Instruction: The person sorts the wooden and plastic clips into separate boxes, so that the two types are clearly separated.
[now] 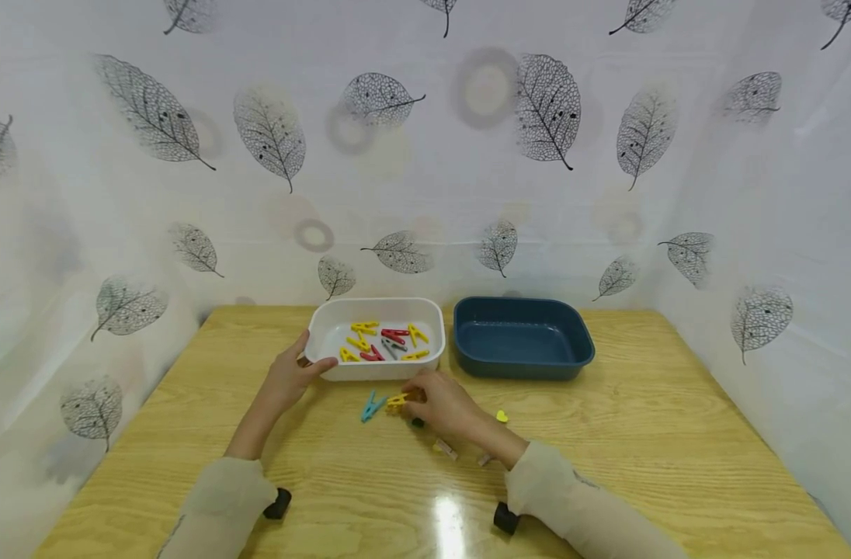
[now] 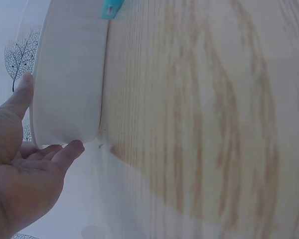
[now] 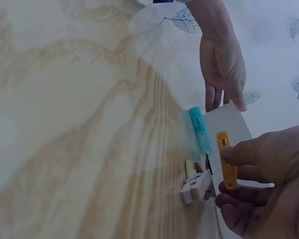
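Note:
My left hand [image 1: 289, 378] [image 2: 27, 172] holds the left end of the white bin [image 1: 376, 373] [image 2: 72, 74], thumb at the rim and fingers around the corner. Several yellow and red clips and a grey one lie inside it. In front of the bin, my right hand [image 1: 442, 405] [image 3: 269, 174] pinches a yellow clip [image 1: 397, 401] [image 3: 226, 162] between thumb and fingers. A blue clip [image 1: 372, 407] [image 3: 200, 130] lies on the table just left of it. Beneath and beside the right hand are small pale pieces [image 1: 445, 449] [image 3: 197, 188], partly hidden.
To the right of the white bin stands a dark blue bin [image 1: 523, 370] with nothing seen in it. A small bright yellow piece [image 1: 502, 417] lies on the wooden table [image 1: 356, 497] beyond the right forearm. A leaf-patterned curtain [image 1: 411, 194] hangs behind.

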